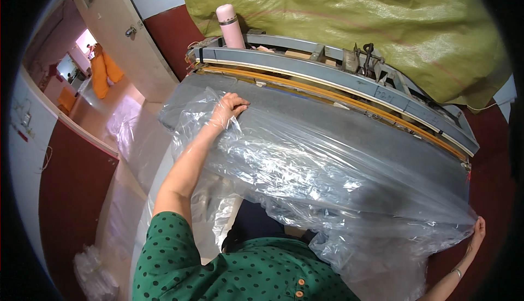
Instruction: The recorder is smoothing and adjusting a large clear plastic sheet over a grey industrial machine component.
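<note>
A wide sheet of clear plastic film (305, 164) lies crumpled and shiny across a grey worktop (262, 94), stretched between my two hands. At the sheet's upper left, my left hand (226, 110) is closed on its edge, fingers bent, with film bunched about the wrist. Far to the right, past the worktop's end, my right hand (478, 230) pinches a gathered corner of the film. Creases run tight toward that corner. Slack film hangs down in front of me, over the near edge.
Behind the worktop runs a long grey metal frame (284, 60) with an orange strip (305, 90) along it. A pink flask (230, 27) stands on its left part. A yellow-green tarp (349, 12) hangs behind. Left are an open door (123, 28) and bundled plastic (94, 273).
</note>
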`<state>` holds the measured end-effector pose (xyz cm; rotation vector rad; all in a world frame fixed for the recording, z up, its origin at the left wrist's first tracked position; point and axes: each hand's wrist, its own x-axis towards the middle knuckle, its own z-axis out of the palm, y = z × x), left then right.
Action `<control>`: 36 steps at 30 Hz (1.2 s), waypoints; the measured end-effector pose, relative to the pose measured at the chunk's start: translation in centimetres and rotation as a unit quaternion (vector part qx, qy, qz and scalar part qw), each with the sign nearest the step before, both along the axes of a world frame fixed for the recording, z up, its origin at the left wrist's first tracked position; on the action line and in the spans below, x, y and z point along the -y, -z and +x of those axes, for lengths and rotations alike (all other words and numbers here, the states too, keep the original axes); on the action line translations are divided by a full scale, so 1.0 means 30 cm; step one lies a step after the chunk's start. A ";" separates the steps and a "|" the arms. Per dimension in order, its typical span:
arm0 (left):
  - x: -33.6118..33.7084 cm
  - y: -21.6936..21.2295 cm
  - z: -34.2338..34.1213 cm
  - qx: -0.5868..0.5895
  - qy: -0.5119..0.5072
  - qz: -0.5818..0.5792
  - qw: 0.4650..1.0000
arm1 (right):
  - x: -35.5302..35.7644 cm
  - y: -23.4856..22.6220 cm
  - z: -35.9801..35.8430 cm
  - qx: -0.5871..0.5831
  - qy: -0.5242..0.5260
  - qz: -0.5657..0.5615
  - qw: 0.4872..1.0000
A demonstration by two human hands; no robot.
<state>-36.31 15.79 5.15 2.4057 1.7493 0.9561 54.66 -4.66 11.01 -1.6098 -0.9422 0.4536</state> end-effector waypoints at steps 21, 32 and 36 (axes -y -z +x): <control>-0.233 0.049 -0.143 0.254 -0.265 0.046 0.929 | -0.711 0.283 -0.368 0.171 0.163 0.034 0.971; -0.380 0.074 -0.168 0.305 -0.250 0.123 0.911 | -0.857 0.260 -0.417 0.154 0.241 0.066 0.956; -0.389 0.089 -0.184 0.362 -0.224 0.142 0.894 | -0.850 0.277 -0.323 0.204 0.332 0.076 0.918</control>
